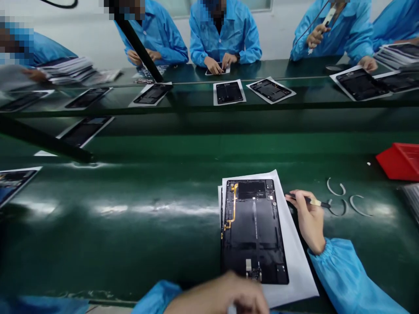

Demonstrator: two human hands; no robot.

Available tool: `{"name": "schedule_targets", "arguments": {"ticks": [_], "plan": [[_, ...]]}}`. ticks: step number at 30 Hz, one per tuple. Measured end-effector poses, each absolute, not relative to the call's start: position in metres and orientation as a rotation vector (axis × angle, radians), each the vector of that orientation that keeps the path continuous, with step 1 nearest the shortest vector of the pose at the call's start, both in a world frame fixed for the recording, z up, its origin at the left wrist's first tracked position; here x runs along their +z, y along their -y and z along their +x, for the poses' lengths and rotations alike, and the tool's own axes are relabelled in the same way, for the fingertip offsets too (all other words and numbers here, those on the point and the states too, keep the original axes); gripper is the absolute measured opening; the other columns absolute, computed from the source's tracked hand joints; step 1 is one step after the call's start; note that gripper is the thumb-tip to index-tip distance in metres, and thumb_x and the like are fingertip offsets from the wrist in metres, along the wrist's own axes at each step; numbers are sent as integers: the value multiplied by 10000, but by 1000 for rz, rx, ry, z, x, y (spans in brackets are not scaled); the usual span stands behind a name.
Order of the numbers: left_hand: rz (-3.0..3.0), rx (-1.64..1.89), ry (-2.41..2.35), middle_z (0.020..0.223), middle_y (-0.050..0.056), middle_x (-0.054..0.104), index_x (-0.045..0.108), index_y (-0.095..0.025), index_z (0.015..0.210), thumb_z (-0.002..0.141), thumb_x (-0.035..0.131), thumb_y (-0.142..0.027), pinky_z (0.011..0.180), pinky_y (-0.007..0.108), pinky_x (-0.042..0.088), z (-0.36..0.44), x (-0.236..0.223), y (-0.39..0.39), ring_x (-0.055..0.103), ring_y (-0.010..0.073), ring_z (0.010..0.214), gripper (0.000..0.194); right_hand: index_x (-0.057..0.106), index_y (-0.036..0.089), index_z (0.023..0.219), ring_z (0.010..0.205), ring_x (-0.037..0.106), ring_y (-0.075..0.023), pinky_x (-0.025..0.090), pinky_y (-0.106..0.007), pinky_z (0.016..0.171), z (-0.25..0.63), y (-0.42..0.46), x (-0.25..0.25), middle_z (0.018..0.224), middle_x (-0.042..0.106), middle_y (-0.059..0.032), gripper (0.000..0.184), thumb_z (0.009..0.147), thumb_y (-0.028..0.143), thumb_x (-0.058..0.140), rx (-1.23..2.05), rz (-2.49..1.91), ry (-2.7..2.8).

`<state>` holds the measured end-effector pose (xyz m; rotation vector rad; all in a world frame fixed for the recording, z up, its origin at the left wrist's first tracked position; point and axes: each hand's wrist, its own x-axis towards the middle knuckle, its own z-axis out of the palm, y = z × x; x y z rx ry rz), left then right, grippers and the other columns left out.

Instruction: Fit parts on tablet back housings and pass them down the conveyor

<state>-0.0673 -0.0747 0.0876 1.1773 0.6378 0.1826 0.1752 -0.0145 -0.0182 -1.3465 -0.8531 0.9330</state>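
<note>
An opened tablet, its black inside facing up with a gold flex cable along the left, lies on white sheets. To its right my right hand is closed around a slim black tool with a pale band, which looks like tweezers; its dark tip points left toward the tablet's edge. My left hand, blurred, is in front of the tablet's near edge with fingers bent. A small pale patch shows by those fingers, too unclear to name.
Several curved pale strips lie right of my right hand, near a red bin. A dark post slants in from the left. Beyond stands a raised shelf with more tablets, and several co-workers in blue sit behind it.
</note>
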Motion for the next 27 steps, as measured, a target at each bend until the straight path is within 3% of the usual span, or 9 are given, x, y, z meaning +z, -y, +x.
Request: {"name": "schedule_targets", "arguments": {"ticks": [3, 6, 8, 12, 17, 22, 27], "plan": [[1529, 447, -779, 778, 20, 640, 634, -182, 795, 917, 508, -311, 722, 261, 463, -50, 88, 21, 589, 142, 744, 218, 645, 190, 879, 826, 695, -189, 549, -392, 852, 177, 15, -13, 936, 656, -38, 218, 860, 407, 636, 828, -1363, 892], [1888, 659, -1029, 894, 41, 644, 607, -183, 786, 941, 430, -204, 870, 322, 445, -26, 66, -30, 589, 175, 898, 237, 637, 191, 881, 800, 694, -186, 555, -378, 822, 178, 15, -9, 927, 656, -39, 204, 864, 394, 633, 775, -1367, 928], [2058, 692, -1148, 1015, 61, 635, 624, -183, 822, 949, 438, -221, 938, 371, 424, -13, 46, -50, 568, 203, 1007, 229, 637, 190, 865, 771, 694, -183, 564, -355, 784, 178, 15, -8, 913, 656, -40, 209, 864, 399, 632, 787, -1380, 949], [2189, 700, -1175, 1210, 87, 566, 655, -200, 936, 880, 606, -294, 1034, 425, 374, 2, 19, -56, 490, 243, 1202, 119, 641, 191, 821, 714, 688, -176, 572, -332, 726, 177, 16, -8, 883, 656, -41, 233, 869, 418, 621, 832, -1420, 980], [2112, 671, -1141, 1240, 66, 549, 659, -206, 762, 838, 667, -248, 1057, 432, 359, -2, 21, -47, 462, 249, 1245, 87, 631, 210, 858, 737, 676, -159, 553, -300, 733, 175, 20, -7, 872, 650, -25, 169, 906, 365, 585, 868, -1441, 1079], [2197, 678, -1189, 1254, 51, 548, 649, -219, 797, 852, 632, -208, 1063, 458, 337, -17, 20, -39, 427, 259, 1276, 58, 642, 226, 872, 855, 642, -159, 532, -271, 774, 169, 22, -4, 878, 641, -21, 82, 909, 275, 587, 787, -1386, 1275], [2216, 640, -1212, 1262, 64, 547, 638, -211, 810, 849, 608, -189, 1057, 456, 338, -23, 15, -33, 425, 263, 1282, 54, 638, 244, 933, 768, 658, -145, 544, -255, 709, 167, 23, -5, 867, 650, -2, 51, 893, 260, 613, 872, -1398, 1322]]}}
